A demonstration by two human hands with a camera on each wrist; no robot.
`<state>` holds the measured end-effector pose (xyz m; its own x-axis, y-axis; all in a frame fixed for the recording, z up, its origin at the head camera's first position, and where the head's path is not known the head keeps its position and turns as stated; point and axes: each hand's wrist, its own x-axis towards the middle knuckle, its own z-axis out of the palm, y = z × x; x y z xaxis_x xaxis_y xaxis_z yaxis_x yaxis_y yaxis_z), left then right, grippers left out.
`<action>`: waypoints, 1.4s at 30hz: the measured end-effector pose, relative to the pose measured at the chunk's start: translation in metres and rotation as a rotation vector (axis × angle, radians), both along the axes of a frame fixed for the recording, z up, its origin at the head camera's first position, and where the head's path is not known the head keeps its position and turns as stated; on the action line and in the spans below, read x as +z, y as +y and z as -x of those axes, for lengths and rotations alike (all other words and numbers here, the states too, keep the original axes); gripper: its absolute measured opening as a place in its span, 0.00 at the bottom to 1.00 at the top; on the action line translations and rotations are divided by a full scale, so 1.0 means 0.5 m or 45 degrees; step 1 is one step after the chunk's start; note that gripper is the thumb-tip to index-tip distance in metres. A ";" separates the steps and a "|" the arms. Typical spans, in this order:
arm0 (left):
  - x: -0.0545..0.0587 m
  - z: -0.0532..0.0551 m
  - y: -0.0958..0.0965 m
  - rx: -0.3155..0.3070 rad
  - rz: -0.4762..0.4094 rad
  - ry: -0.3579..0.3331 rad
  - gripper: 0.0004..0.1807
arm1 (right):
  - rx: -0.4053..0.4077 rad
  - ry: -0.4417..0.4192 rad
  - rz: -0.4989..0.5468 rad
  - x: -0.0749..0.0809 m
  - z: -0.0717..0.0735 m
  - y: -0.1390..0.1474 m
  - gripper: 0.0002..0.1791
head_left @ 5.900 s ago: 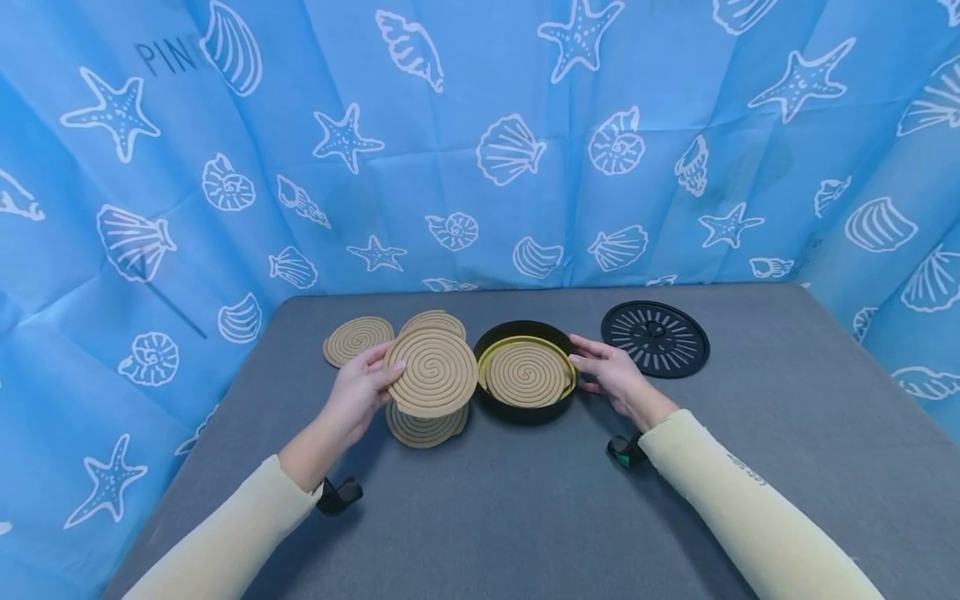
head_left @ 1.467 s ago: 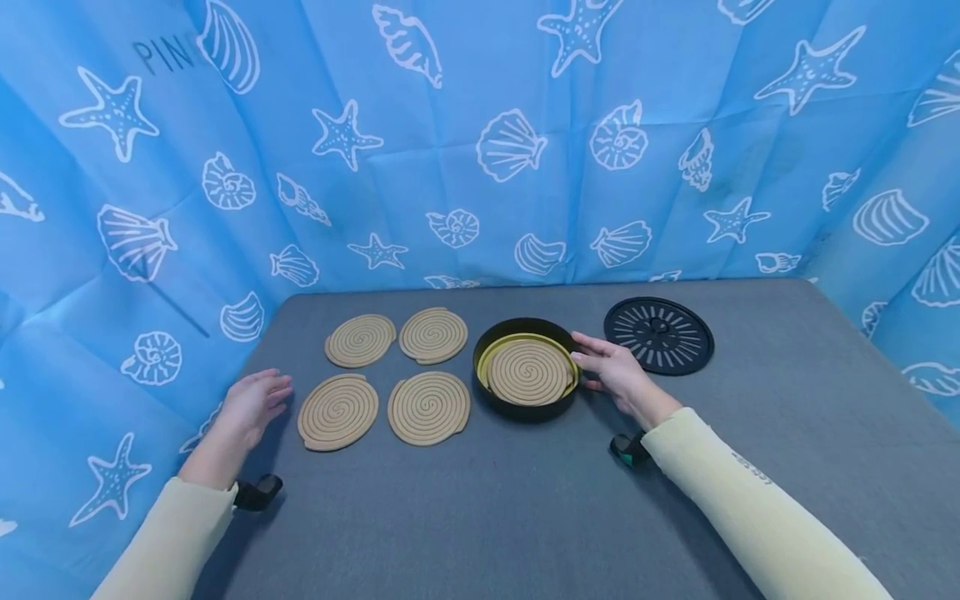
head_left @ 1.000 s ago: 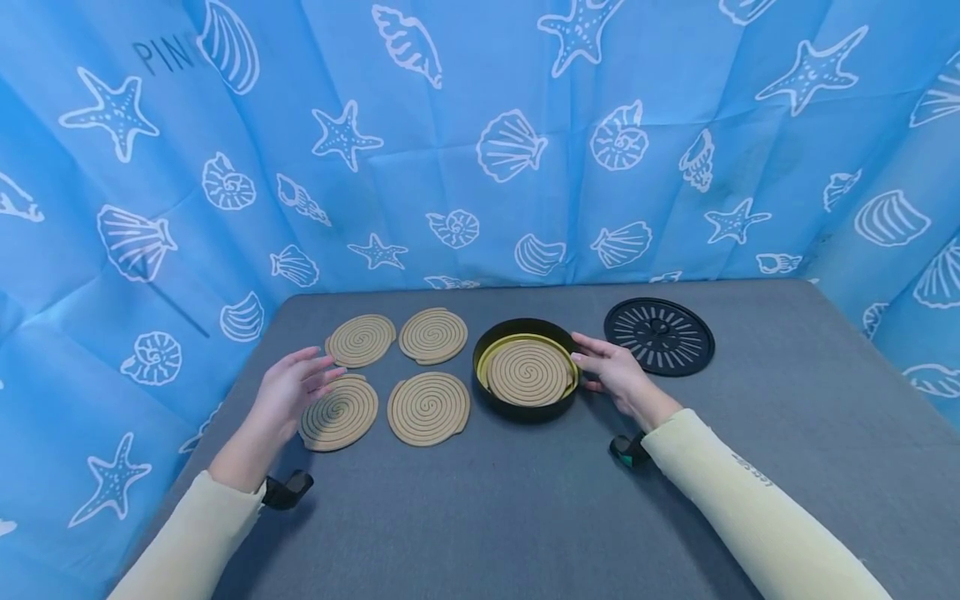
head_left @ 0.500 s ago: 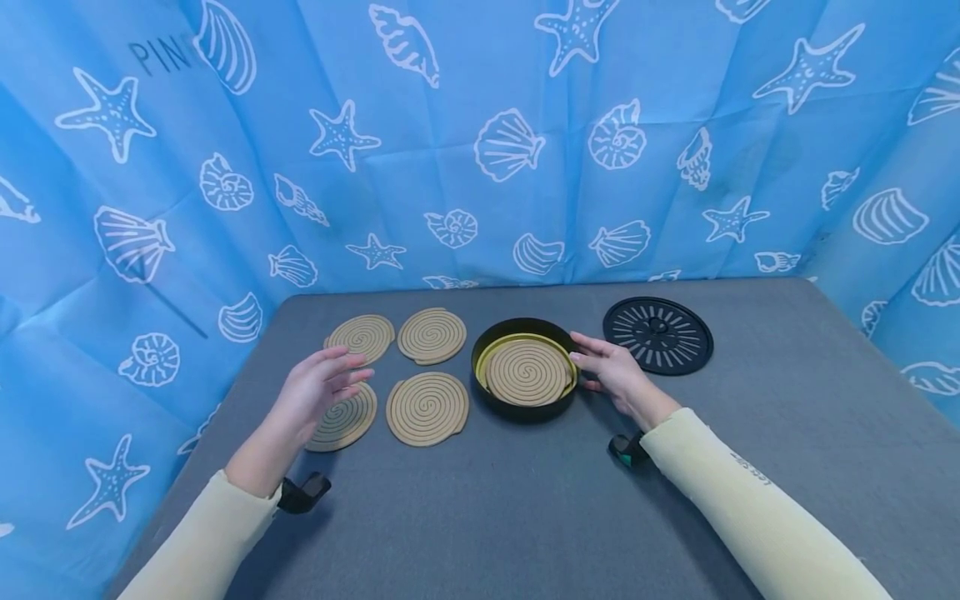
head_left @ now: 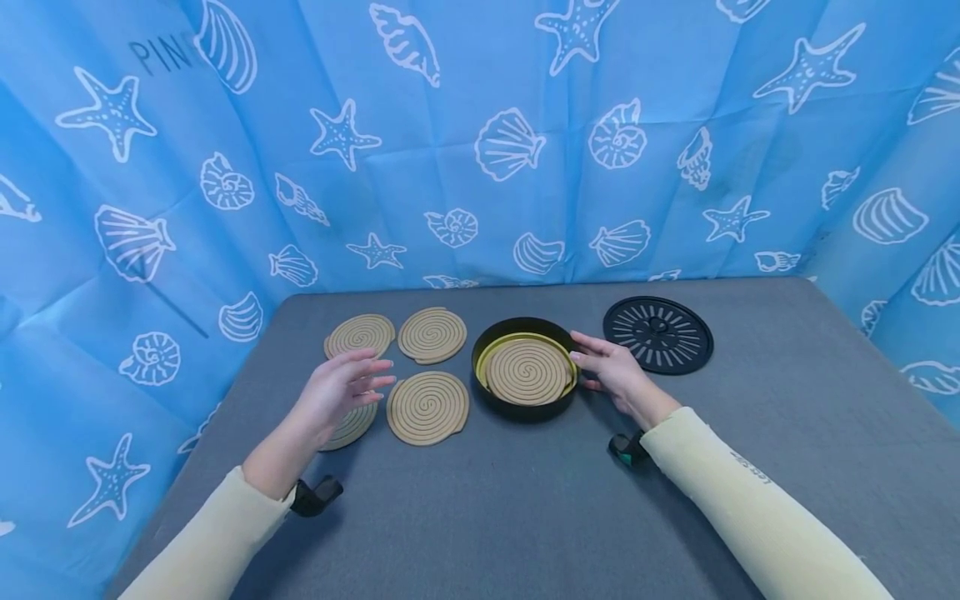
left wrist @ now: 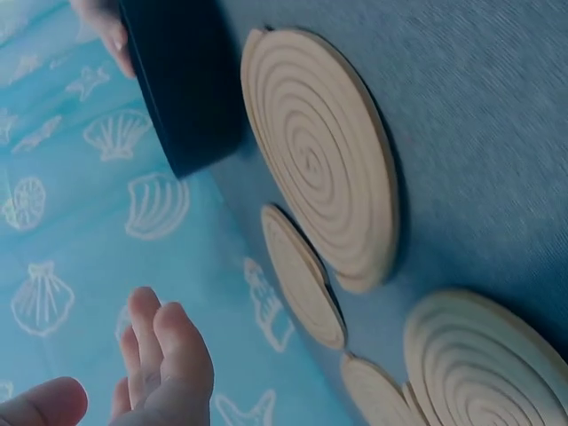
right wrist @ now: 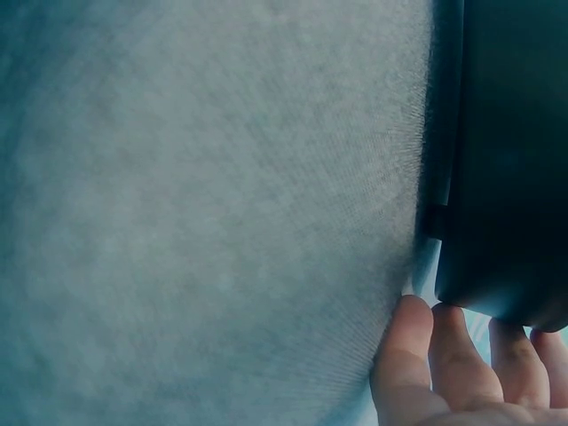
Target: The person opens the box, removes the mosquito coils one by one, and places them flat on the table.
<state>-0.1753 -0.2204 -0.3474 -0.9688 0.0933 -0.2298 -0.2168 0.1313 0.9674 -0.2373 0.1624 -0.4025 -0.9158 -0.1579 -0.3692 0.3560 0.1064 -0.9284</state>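
Note:
My left hand (head_left: 337, 396) hovers over the front-left mosquito coil (head_left: 351, 429) and partly covers it, with fingers loosely extended and nothing in them. In the left wrist view its fingers (left wrist: 182, 355) show apart from any coil. My right hand (head_left: 618, 375) touches the right side of a round black tin (head_left: 525, 414) with a yellow inside. In the right wrist view the fingertips (right wrist: 451, 318) rest against the tin's dark outer wall, fingers fairly straight. Inside the tin lies a tan mosquito coil (head_left: 528, 372). Another coil (head_left: 427, 408) lies flat just left of the tin.
Two more mosquito coils, one at the back left (head_left: 360, 332) and one beside it (head_left: 432, 335), lie on the grey table (head_left: 510, 517). A black slotted lid (head_left: 658, 335) lies right of the tin. A blue shell-patterned curtain (head_left: 420, 192) hangs behind.
Earlier my left hand held a coil beside the tin; that hand then emptied, and a coil lay at the front left. Since then it has moved right over that coil. My right hand stays at the tin.

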 end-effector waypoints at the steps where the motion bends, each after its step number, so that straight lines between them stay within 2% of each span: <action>1: 0.000 0.000 0.005 -0.013 -0.003 -0.001 0.26 | 0.001 0.001 0.001 0.000 0.000 0.000 0.29; 14: -0.012 0.010 0.082 -0.133 -0.115 -0.007 0.25 | 0.025 0.048 0.026 -0.001 0.000 0.000 0.30; 26: -0.019 0.020 0.138 -0.186 -0.159 -0.027 0.24 | 0.013 0.046 0.039 -0.002 -0.002 -0.002 0.30; 33: -0.027 0.023 0.173 -0.187 -0.198 -0.027 0.24 | 0.025 0.037 0.047 -0.005 -0.001 0.002 0.30; 38: -0.031 0.033 0.204 -0.122 -0.258 0.056 0.22 | 0.009 0.029 0.040 -0.006 -0.001 0.004 0.30; 42: -0.038 0.046 0.233 -0.097 -0.234 0.133 0.22 | 0.013 0.033 0.041 -0.007 0.000 0.003 0.30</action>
<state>-0.1984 -0.1042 -0.3666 -0.9750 0.1982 -0.1008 -0.1103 -0.0375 0.9932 -0.2372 0.1639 -0.4059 -0.9233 -0.1786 -0.3400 0.3309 0.0798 -0.9403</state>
